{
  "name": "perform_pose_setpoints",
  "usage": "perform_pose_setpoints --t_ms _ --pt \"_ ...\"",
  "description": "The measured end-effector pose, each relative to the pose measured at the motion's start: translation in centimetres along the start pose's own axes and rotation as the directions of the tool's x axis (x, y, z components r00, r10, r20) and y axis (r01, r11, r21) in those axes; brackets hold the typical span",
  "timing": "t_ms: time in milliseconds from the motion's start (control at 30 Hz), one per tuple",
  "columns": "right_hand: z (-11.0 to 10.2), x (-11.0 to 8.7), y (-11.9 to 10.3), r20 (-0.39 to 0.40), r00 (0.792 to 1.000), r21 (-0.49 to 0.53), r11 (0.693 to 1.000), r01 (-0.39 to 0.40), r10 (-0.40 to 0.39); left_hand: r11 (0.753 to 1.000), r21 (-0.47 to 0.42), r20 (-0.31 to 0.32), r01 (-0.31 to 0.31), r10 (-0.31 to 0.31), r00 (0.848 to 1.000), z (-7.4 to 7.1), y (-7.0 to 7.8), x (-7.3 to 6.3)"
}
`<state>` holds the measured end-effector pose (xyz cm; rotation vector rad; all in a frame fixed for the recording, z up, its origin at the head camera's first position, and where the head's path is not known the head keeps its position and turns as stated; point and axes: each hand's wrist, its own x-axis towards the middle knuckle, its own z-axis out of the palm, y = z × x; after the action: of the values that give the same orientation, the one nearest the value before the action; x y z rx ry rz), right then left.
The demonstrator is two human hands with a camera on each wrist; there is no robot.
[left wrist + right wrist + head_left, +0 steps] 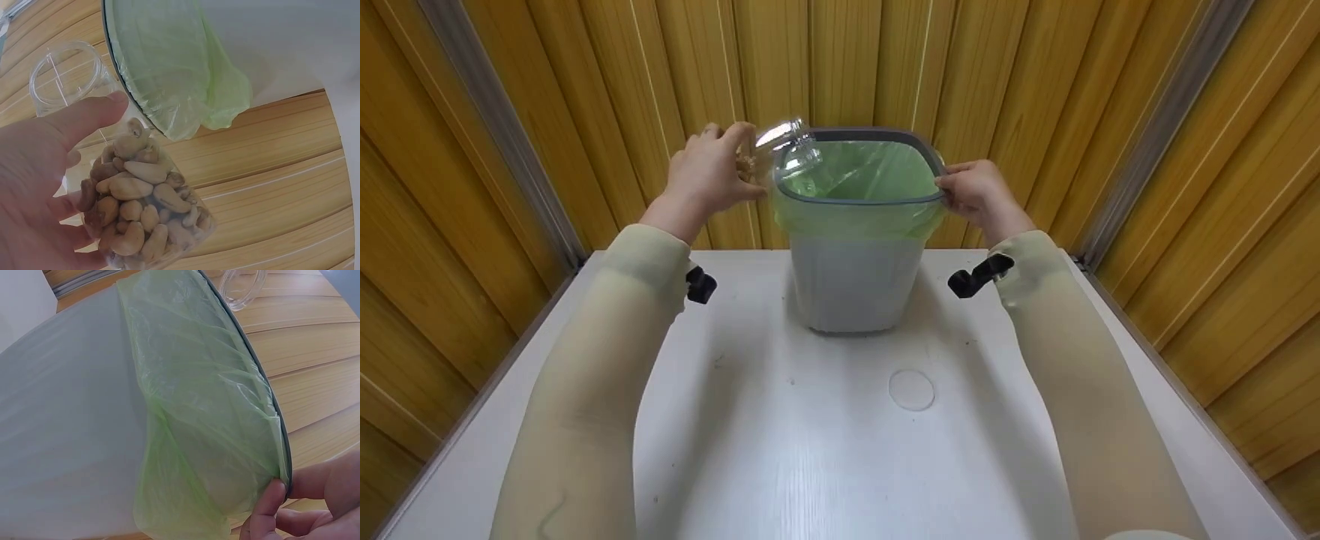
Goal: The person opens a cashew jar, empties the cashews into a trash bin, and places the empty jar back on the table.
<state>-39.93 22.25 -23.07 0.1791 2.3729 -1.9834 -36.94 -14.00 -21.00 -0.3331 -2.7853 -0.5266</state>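
My left hand (709, 171) grips a clear plastic jar (149, 208), tilted so its mouth (797, 127) leans over the left rim of a trash can. Pale nuts (135, 188) that look like cashews fill the lower part of the jar. The jar's open neck (67, 76) shows no lid. With thumb and fingers, my right hand (979, 191) pinches the dark rim (286, 455) of the can at its right side. A green bag (197, 382) lines the grey-white trash can (855, 281) and folds down over its outside.
A thin clear ring (911, 390) lies on the white table (810, 457) in front of the can. Yellow wood-look panels (840, 60) rise behind and at both sides. Black wrist mounts (982, 275) stick out from the sleeves.
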Motion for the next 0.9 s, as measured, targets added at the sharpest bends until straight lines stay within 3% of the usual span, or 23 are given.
perform_pose_setpoints --t_ms 333,900 --pt "-0.1 0.1 0.0 -0.01 1.0 0.008 1.0 -0.011 0.011 0.989 0.143 -0.004 -0.025 0.026 1.0 -0.1 0.9 0.6" --pt "0.0 0.0 0.0 -0.005 1.0 -0.02 1.0 -0.004 0.004 0.932 0.357 0.021 -0.067 0.063 0.998 -0.3 2.2 1.4"
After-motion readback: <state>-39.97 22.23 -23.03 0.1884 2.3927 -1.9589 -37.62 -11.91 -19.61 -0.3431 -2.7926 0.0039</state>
